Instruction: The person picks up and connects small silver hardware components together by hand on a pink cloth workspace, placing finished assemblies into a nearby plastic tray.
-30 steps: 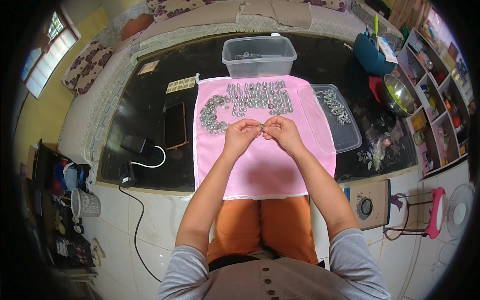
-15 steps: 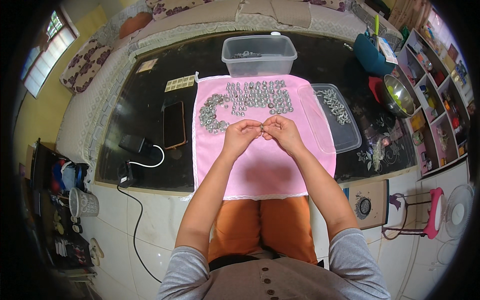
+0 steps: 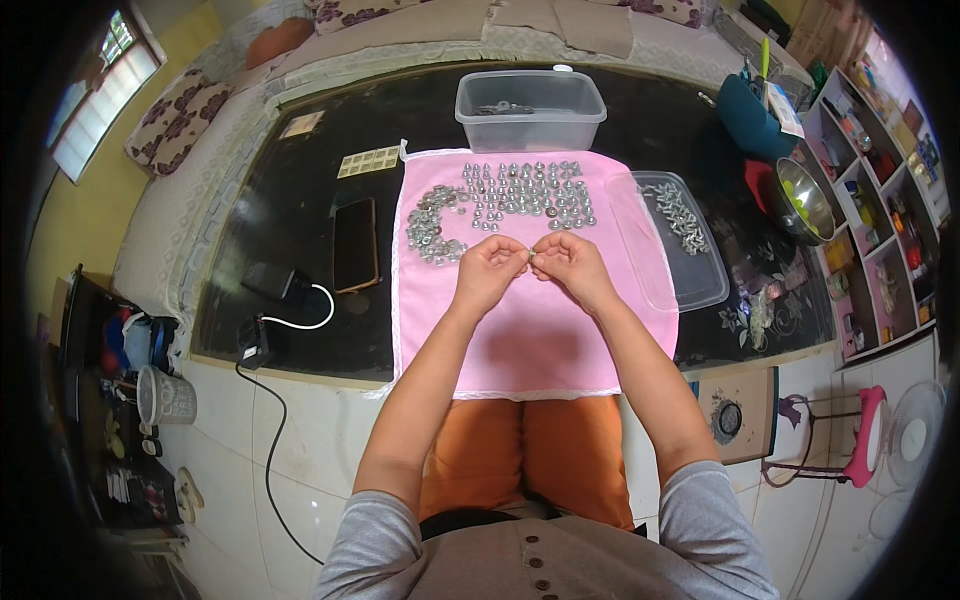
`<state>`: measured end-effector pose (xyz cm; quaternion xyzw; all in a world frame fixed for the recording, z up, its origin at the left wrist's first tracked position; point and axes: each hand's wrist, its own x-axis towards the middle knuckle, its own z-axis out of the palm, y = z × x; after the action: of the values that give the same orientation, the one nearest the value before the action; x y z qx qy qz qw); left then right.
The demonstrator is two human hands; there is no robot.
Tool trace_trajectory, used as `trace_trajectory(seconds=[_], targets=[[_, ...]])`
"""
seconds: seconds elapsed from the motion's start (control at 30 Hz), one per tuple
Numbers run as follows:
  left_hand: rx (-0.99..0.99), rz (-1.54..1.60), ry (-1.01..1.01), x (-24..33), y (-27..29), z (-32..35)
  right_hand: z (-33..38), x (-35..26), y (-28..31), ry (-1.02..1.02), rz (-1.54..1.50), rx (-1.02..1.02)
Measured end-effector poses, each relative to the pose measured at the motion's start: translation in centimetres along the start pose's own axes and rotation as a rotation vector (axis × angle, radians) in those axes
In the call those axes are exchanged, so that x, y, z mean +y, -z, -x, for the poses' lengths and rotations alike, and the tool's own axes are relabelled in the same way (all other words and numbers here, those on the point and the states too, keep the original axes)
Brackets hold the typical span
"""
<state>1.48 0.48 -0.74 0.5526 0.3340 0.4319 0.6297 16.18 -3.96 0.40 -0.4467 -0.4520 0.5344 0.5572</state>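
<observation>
My left hand (image 3: 488, 273) and my right hand (image 3: 576, 270) meet above a pink cloth (image 3: 540, 355). Between their fingertips is a small metal fastener (image 3: 531, 256), pinched from both sides and mostly hidden. Just beyond my hands, rows of small silver metal pieces (image 3: 515, 188) stand upright on the cloth. A loose heap of round washer-like metal pieces (image 3: 427, 228) lies to the left of those rows. To the right, a shallow clear plastic tray or lid (image 3: 708, 290) overlaps the cloth and holds a pile of silver screws (image 3: 682, 220).
A clear plastic tub (image 3: 532, 132) with dark metal pieces stands behind the cloth. Left of it lie a phone (image 3: 355, 246) and a charger with a white cable (image 3: 322, 300). At right are a metal bowl (image 3: 803, 200), a blue holder (image 3: 750, 118) and a shelf unit (image 3: 858, 200).
The view has shifted slightly, so the table things sit a little further right. Both hands keep the same pinch on the small fastener; their fingers have barely moved.
</observation>
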Motion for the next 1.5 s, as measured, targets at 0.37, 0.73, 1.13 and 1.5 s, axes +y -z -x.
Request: trace_trajectory(seconds=[0.37, 0.73, 1.13, 1.5], targets=[[0.007, -0.133, -0.017, 0.9, -0.4, 0.5, 0.1, -0.2, 0.1, -0.034, 0.043, 0.020], [0.128, -1.011, -0.331, 4.4, 5.3, 0.8, -0.1, -0.2, 0.5, -0.043, -0.075, -0.027], [0.077, -0.632, -0.198, 3.7, 3.2, 0.0, 0.1, -0.5, 0.3, -0.044, -0.075, -0.039], [-0.053, 0.071, 0.066, 1.5, 0.4, 0.8, 0.2, -0.6, 0.2, -0.054, -0.032, -0.041]])
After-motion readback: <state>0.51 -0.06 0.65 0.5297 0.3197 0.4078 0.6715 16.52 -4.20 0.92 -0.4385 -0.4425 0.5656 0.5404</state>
